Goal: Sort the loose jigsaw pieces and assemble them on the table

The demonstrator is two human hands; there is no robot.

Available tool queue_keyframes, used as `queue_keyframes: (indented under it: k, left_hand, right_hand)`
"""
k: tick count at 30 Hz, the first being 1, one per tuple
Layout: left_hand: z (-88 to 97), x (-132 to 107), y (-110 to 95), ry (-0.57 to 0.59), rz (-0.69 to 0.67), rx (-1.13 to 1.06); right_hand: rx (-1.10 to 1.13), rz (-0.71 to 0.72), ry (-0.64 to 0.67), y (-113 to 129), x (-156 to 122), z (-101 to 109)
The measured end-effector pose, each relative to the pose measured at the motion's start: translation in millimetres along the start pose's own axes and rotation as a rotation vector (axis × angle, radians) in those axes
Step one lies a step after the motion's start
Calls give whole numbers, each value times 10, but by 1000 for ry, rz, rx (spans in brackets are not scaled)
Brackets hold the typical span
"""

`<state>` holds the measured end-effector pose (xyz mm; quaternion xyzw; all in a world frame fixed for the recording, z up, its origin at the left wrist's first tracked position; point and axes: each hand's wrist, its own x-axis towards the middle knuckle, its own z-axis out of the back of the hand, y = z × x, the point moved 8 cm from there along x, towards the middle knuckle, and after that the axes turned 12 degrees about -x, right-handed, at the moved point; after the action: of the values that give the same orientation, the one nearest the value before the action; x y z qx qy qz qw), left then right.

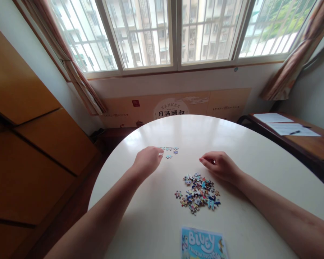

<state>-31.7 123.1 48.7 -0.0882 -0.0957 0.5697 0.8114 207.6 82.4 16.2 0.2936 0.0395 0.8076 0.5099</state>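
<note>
Puzzle pieces [202, 194] heaped on table [151, 226], right hand [221, 165] near, left hand [147, 160] farther

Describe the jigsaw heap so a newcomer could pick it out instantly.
On the white table, find the blue BLUEY picture at the bottom of the view. Just beyond it, nearer the camera than the right hand, lies the jigsaw heap. It is dense and multicoloured, unlike the smaller group of pieces by the left hand.

White table [148, 219]: puzzle heap [202, 194], few pieces [169, 157] beyond, blue picture [203, 244].
</note>
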Motion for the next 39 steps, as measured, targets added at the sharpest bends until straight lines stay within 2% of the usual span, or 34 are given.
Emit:
queue_keyframes:
  k: [3,8,11,17,20,39]
  left_hand:
    - [-216,-190,-173,242,30,81]
    - [-405,-322,-370,356,25,103]
    - [-424,-283,-336,377,37,118]
    - [-319,-175,-87,340,168,174]
    - [-303,-153,-27,354,188,172]
    - [-270,-151,23,388,198,172]
  right_hand:
    - [4,-9,11,-3,4,-7]
    - [13,-13,32,-9,5,-29]
    - [13,-17,38,-18,2,-43]
    - [6,-22,30,-27,-2,-54]
    - [6,-17,30,-20,-2,-56]
    - [8,-10,37,-21,-5,-61]
